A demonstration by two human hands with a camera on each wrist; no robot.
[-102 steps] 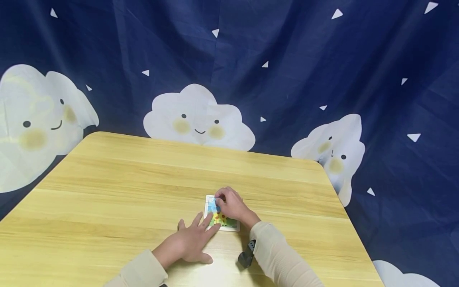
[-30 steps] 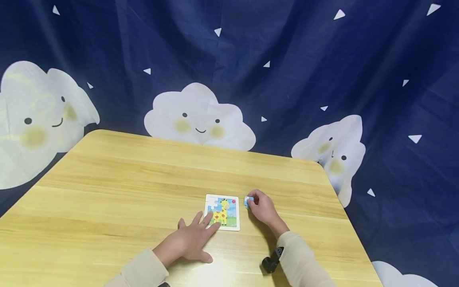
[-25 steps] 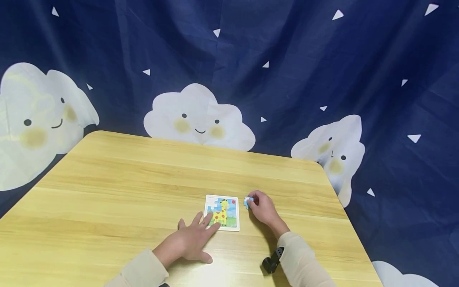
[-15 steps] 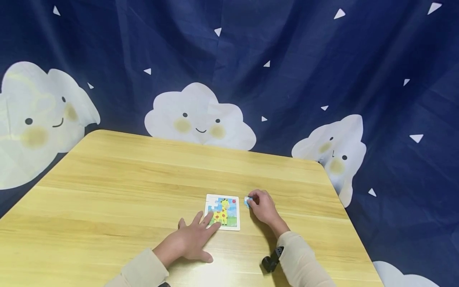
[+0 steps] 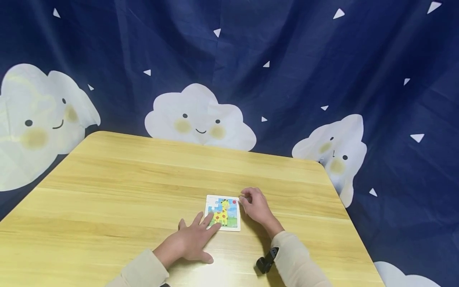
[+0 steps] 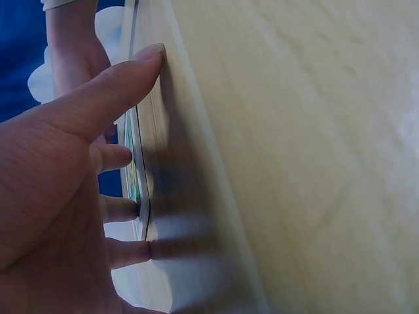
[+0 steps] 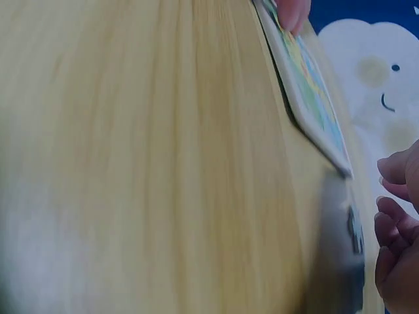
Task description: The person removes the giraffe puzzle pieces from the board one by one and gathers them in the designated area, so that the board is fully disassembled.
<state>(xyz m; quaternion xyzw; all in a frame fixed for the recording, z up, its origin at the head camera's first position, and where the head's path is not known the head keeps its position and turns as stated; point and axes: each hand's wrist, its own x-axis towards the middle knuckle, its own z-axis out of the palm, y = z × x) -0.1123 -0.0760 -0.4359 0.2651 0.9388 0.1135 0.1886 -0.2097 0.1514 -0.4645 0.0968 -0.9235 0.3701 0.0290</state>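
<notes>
L hand (image 5: 190, 241) has fingers spread, tips on giraffe puzzle (image 5: 225, 213), lower L. R hand (image 5: 256, 205) nr its R edge, fingers bent; can't tell if pinching anything.

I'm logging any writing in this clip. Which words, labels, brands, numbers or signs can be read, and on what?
None can be read in any view.
Puzzle and curtain: pictures only, no readable lettering.
Black device at the right wrist: any marks are too small to read.

Puzzle (image 5: 232, 213): blu/grn w/ red-spotted yel giraffe (image 5: 221, 217); curtain (image 5: 294, 44): navy w/ wht clouds (image 5: 200, 107)
</notes>
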